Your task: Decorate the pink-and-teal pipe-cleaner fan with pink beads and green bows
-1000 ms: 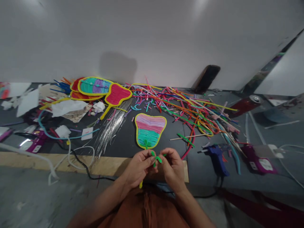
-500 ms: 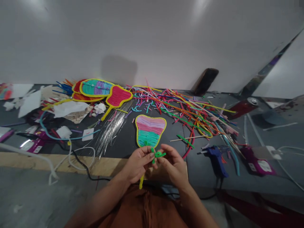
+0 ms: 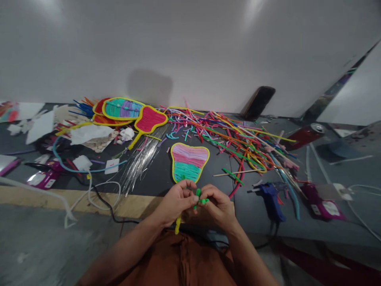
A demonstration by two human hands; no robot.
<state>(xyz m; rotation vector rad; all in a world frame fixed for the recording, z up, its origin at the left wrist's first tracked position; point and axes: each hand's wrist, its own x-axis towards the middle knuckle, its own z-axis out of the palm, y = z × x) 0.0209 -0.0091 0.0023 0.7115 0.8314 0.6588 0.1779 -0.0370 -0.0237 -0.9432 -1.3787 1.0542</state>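
Both hands meet over the table's front edge around a small bent green pipe cleaner [image 3: 203, 201]. My left hand [image 3: 180, 201] is closed, pinching it between thumb and fingers. From the other side, my right hand [image 3: 219, 207] pinches it as well. Just beyond them lies a fan shape [image 3: 190, 159] made of pipe cleaners, banded lilac, pink and teal inside a yellow border. Its lower end is hidden by my left hand, and a yellow stem [image 3: 177, 225] shows below that hand. A bit of green shows at the fan's lower part.
Loose coloured pipe cleaners [image 3: 220, 131] spread across the back right. A blue glue gun [image 3: 272, 201], a can [image 3: 306, 136] and a leaning phone [image 3: 258, 102] are at the right. Finished-looking shapes [image 3: 151, 119], silver strands [image 3: 142, 161] and white cables [image 3: 102, 183] lie at the left.
My right hand's fingers have closed in on the green pipe cleaner, whose loops now look more compact and upright. The banded fan stays in place.
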